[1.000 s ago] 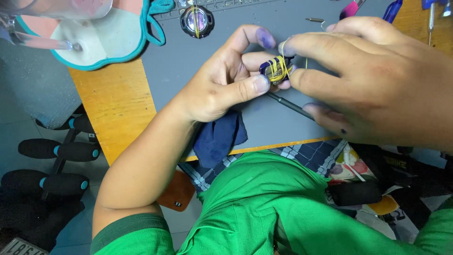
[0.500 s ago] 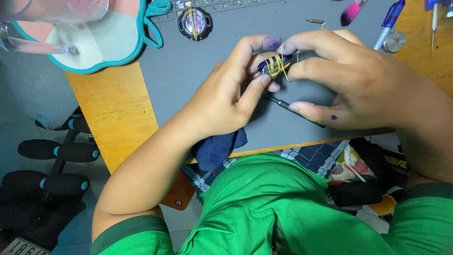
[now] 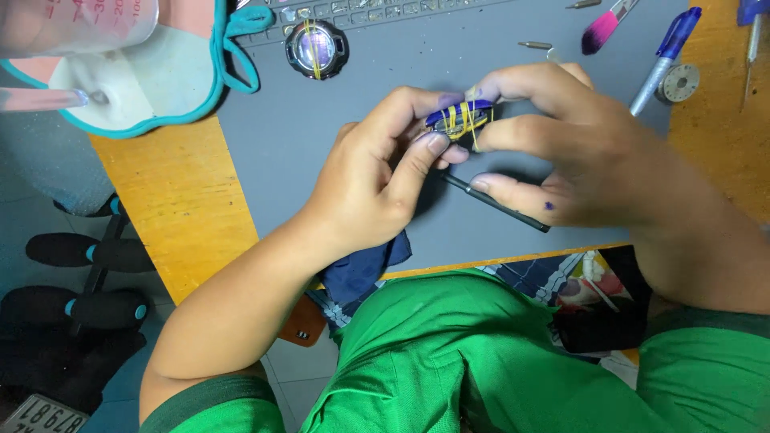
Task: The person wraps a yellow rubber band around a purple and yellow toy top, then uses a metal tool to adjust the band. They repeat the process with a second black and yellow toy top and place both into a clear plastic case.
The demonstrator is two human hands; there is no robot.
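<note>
Both hands hold one small dark blue part point(image 3: 459, 117) wrapped with yellow rubber bands, just above the grey work mat point(image 3: 385, 88). My left hand point(image 3: 377, 180) pinches its near-left end between thumb and fingers. My right hand point(image 3: 577, 148) grips its right side from above with fingertips. A thin black tool point(image 3: 497, 204) lies on the mat under my right hand's fingers. My fingertips hide much of the part.
A round dark watch-like case point(image 3: 316, 48) with a yellow band lies at the mat's back. A blue pen point(image 3: 666, 56), a pink brush point(image 3: 605, 26), small metal bits point(image 3: 533, 45) and a round disc point(image 3: 680, 82) lie back right. A teal-edged white tray point(image 3: 136, 88) sits left; blue cloth point(image 3: 365, 269) hangs off the front edge.
Both hands with the banded part have shifted slightly away from me on the mat, and the fingers regripped it. The black tool stays on the mat.
</note>
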